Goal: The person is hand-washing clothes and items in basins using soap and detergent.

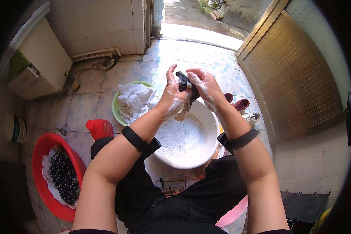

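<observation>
Soap suds coat both my hands, which are raised over a white plastic basin of foamy water. Between them is a bunched dark wet cloth item, perhaps a sock; a beige part hangs below it. My left hand grips it from the left, thumb pointing up. On the other side my right hand has its fingers curled onto the cloth, partly hiding it. Left of the basin, a light green basin holds white cloth.
A red basin with dark spotted and white cloth stands at lower left, near a red plastic bottle. Shoes sit right of the white basin. A pink basin is partly behind my leg. Beyond lies an open doorway.
</observation>
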